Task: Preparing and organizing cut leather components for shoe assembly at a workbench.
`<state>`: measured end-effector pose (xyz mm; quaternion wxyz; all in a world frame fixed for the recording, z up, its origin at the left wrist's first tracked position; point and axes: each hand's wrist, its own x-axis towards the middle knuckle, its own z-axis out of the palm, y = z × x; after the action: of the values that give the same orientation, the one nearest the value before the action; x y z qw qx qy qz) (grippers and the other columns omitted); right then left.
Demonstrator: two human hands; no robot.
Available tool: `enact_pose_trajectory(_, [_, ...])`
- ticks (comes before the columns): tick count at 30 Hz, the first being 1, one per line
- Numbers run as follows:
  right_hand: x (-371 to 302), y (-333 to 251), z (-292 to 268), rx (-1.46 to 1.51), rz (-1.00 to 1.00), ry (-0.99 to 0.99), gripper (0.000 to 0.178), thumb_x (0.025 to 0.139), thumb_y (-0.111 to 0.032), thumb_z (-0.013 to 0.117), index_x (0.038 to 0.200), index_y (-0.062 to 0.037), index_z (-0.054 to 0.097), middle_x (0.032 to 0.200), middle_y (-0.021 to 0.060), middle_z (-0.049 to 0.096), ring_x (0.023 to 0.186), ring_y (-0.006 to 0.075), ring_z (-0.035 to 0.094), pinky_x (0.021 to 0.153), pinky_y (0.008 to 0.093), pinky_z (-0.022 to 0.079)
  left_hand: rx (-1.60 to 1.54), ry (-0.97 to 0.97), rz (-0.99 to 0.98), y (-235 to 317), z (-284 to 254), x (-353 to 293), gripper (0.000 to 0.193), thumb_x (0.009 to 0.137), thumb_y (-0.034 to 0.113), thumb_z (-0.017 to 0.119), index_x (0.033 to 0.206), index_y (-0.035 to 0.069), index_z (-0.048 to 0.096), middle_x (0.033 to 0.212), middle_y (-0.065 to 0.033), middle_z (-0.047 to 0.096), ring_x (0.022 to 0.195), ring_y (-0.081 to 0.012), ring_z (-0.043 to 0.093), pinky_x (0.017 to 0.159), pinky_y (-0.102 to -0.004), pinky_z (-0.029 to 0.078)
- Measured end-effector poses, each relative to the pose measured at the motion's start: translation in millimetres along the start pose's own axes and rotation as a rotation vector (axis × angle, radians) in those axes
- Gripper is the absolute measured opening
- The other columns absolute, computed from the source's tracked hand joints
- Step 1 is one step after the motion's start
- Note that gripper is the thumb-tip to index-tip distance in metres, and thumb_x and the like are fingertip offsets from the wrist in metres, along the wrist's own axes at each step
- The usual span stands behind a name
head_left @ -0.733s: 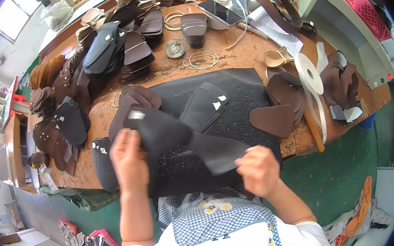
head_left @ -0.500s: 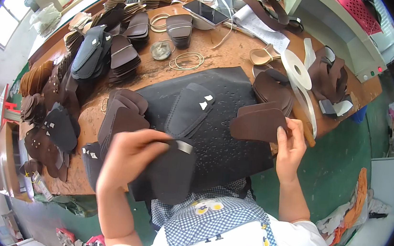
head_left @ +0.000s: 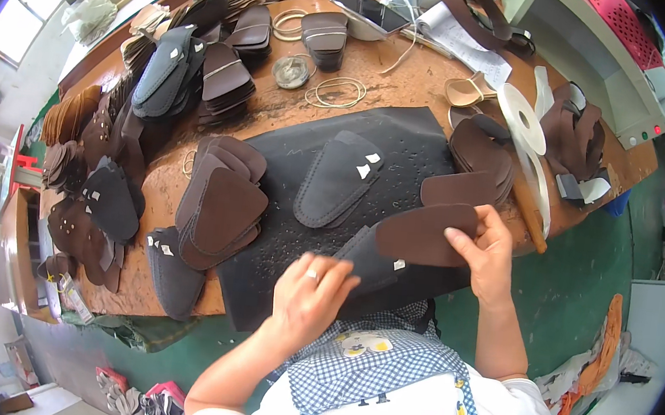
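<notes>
My right hand (head_left: 491, 253) pinches the right end of a flat brown leather piece (head_left: 427, 235), thumb on top. Under its left part lies a dark grey leather piece (head_left: 363, 267) with stitched edges and a white tab. Beside the left end of that grey piece is my left hand (head_left: 311, 296), a ring on one finger, its fingers curled; whatever they hold, if anything, is hidden. Another dark grey piece (head_left: 337, 177) with two white tabs rests on the black mat (head_left: 280, 238). Behind the held piece, a second brown piece (head_left: 458, 188) leans toward a brown stack (head_left: 480, 154).
Fanned brown pieces (head_left: 223, 204) overlap the mat's left side, next to a grey pair (head_left: 173, 272). Banded stacks (head_left: 228, 83) crowd the table's far left. Rubber bands (head_left: 336, 93), a phone (head_left: 369, 10) and a white tape roll (head_left: 523, 118) sit farther back.
My left hand has moved right and lowered the grey piece onto the mat. The brown piece in my right hand has shifted left over it, apart from the other brown piece. The view has shifted slightly.
</notes>
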<state>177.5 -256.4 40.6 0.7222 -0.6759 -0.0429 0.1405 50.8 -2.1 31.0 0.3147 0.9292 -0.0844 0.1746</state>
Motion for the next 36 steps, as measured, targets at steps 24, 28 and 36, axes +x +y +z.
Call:
enact_pose_trajectory(24, [5,27,67,-0.247,0.166,-0.344,0.018,0.091,-0.002,0.078,0.103,-0.001,0.065,0.093,0.0017,0.072,0.084,0.0056,0.067,0.076,0.023,0.056,0.204,0.162,-0.031,-10,10,-81,0.044,0.071,0.004,0.084,0.113,0.003,0.076,0.114,-0.0099,0.065,0.098,-0.0278,0.061,0.087,-0.0424,0.053])
enact_pose_trajectory(28, [4,28,69,-0.325,0.093,-0.334,0.017,0.091,-0.003,0.078,0.101,0.0003,0.065,0.091,0.002,0.073,0.082,0.0057,0.067,0.074,0.0234,0.057,0.215,0.147,-0.033,-8,9,-76,0.04,0.074,0.002,0.079,0.113,0.003,0.076,0.124,-0.0104,0.069,0.105,-0.0293,0.063,0.09,-0.0428,0.051])
enact_pose_trajectory(36, [0,18,62,-0.264,0.171,-0.292,0.02,0.091,-0.004,0.079,0.104,0.0011,0.064,0.09,0.0026,0.073,0.081,0.0049,0.067,0.074,0.0216,0.056,0.208,0.044,-0.067,-4,5,-73,0.033,0.078,-0.001,0.074,0.112,0.001,0.074,0.134,-0.0107,0.07,0.12,-0.0282,0.063,0.099,-0.0436,0.047])
